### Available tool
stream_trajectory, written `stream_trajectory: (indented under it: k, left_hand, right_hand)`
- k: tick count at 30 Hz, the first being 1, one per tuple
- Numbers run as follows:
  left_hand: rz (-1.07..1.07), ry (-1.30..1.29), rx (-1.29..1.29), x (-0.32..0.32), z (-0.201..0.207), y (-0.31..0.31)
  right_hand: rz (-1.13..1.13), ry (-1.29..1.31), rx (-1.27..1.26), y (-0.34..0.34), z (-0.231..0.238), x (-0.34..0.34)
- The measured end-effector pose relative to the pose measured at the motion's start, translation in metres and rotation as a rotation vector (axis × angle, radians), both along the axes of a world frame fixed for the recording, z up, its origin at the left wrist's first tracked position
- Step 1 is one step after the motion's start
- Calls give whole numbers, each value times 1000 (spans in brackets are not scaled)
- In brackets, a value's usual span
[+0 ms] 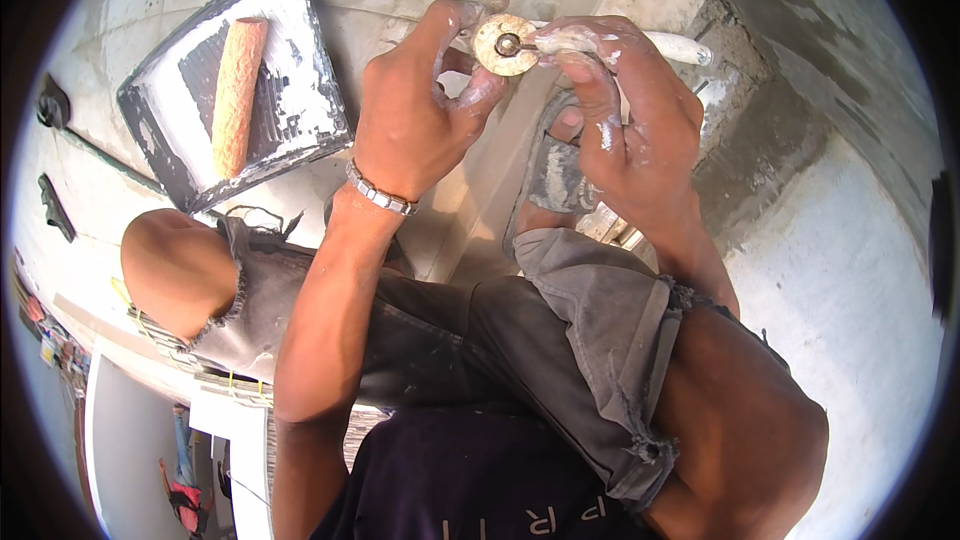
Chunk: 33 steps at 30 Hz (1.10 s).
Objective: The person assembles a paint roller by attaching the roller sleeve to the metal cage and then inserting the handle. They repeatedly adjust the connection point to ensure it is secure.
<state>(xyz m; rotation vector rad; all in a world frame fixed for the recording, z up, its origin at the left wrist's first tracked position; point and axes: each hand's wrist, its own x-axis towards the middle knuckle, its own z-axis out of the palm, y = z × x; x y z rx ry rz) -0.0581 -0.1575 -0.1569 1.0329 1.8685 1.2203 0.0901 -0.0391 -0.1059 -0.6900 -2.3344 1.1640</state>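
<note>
My left hand (415,110), with a metal-link bracelet at the wrist, is closed around a round cream disc (489,52) that looks like a paint roller's end. A small metal ring surrounds a hole in the disc's middle. My right hand (635,110) pinches a thin metal rod (529,47) that reaches this centre. Behind the right fingers runs a white paint-smeared handle (680,47); whether it joins the rod is hidden. White paint marks the fingers of both hands. An orange fluffy roller sleeve (238,95) lies apart from them in a black paint tray (322,68).
White paint coats much of the tray. Below my hands is my sandalled foot (560,165), beside a rough concrete edge (735,50). A dark pole (110,158) lies left of the tray. At the lower left, another person (185,495) shows in the distance.
</note>
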Motion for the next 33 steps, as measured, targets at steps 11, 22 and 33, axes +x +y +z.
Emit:
stream_trajectory:
  k: [11, 22, 33]
  left_hand:
    - [38, 73, -13, -3, 3, -1]
    - [47, 70, -34, -3, -2, -7]
    - [35, 47, -66, -5, 6, -5]
  right_hand:
    - [-47, -64, -139, -2, 5, 3]
    - [16, -90, -36, -1, 7, 1]
    - [93, 99, 93, 2, -10, 3]
